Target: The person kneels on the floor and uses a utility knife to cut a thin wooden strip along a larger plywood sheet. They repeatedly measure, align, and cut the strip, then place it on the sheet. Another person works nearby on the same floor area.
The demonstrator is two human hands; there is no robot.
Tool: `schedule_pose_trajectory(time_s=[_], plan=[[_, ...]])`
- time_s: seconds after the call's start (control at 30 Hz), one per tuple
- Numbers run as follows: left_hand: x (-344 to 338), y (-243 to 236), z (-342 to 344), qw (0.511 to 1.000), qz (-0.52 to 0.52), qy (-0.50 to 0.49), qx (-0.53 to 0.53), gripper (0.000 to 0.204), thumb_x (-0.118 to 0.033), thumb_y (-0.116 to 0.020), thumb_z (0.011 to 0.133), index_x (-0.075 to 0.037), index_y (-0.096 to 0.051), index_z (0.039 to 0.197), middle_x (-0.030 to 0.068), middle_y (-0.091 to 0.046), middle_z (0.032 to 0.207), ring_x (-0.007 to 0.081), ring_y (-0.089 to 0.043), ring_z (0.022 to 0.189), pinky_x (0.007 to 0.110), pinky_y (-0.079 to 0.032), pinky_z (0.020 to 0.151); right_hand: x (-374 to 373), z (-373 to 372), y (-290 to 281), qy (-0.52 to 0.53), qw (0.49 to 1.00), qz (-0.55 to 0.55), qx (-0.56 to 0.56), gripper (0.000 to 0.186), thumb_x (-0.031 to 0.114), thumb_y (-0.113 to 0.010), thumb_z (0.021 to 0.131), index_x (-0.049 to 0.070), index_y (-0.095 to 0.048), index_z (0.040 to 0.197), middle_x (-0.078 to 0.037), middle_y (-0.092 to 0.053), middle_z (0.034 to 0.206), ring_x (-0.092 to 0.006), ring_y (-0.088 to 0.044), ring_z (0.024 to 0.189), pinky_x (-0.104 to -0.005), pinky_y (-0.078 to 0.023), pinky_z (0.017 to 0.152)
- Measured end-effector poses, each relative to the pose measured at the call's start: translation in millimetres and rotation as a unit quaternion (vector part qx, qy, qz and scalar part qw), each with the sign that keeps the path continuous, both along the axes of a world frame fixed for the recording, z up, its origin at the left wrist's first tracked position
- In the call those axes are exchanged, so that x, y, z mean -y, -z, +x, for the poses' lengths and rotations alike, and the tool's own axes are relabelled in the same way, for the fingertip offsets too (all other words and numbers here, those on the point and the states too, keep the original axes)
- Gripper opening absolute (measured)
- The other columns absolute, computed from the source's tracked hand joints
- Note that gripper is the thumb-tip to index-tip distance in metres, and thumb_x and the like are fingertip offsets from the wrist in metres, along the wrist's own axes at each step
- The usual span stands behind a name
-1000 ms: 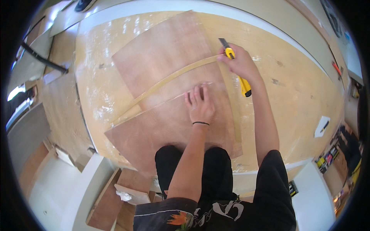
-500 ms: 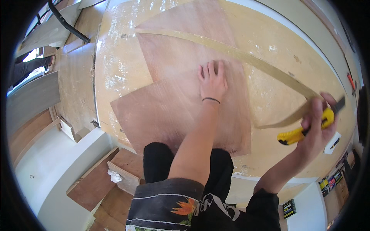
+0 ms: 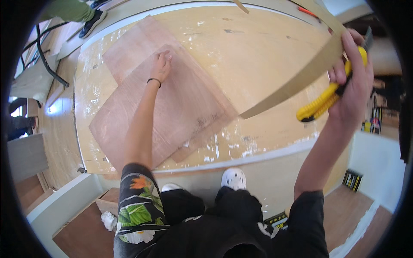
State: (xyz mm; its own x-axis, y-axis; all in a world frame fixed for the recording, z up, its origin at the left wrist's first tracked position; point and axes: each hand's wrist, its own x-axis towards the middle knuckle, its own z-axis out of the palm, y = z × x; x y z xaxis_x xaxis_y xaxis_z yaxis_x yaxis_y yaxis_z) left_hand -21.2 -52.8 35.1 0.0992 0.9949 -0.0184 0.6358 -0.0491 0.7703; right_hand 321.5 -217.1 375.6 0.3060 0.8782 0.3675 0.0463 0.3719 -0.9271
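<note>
Nearest us, a black-and-yellow pack [image 3: 276, 220] shows partly behind our clothing, and a similar box [image 3: 352, 180] stands to the right; we cannot see what these 2 contain. Beyond our 2 white shoes [image 3: 234, 179] lies a pale yellow board [image 3: 241, 56], with thin brown sheets [image 3: 142, 112] overlapping on its left. Our right hand [image 3: 355, 81] is raised at the right, fingers clamped on a long tan strip [image 3: 297, 77] and a yellow knife [image 3: 320, 103], blade out. The strip's low end meets the sheets' right corner in view; contact we cannot tell. Our left hand [image 3: 161, 69] rests near the top sheet's far corner, fingers bent, slightly apart. At far left is another person's dark shoe [image 3: 93, 23].
</note>
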Motion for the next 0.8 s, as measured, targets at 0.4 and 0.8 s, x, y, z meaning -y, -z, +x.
schedule_pose_trajectory(time_s=[0.4,0.8], plan=[[269.6,-198.1,30.7,0.687,-0.437,0.503,0.29,0.057,-0.027,-0.061,0.101,0.004,-0.041,0.143,0.0179,-0.069,0.107,0.0232,-0.064,0.113,0.04,-0.053,0.094,134.7,25.6,57.4,0.168,0.933,-0.093,-0.303,0.029,0.017,-0.072,0.092,0.003,-0.061,0.116,0.004,-0.055,0.079,-0.0051,-0.051,0.057,-0.0205,-0.046,0.051],[347.0,-63.8,33.1,0.749,-0.483,0.398,0.217,0.051,-0.03,-0.056,0.103,-0.007,-0.043,0.146,0.0166,-0.052,0.144,0.0284,-0.056,0.126,0.041,-0.043,0.105,407.1,203.3,139.2,0.357,0.873,-0.216,-0.252,0.025,0.016,-0.066,0.096,0.01,-0.06,0.119,-0.001,-0.07,0.1,-0.0008,-0.048,0.059,-0.018,-0.045,0.051]])
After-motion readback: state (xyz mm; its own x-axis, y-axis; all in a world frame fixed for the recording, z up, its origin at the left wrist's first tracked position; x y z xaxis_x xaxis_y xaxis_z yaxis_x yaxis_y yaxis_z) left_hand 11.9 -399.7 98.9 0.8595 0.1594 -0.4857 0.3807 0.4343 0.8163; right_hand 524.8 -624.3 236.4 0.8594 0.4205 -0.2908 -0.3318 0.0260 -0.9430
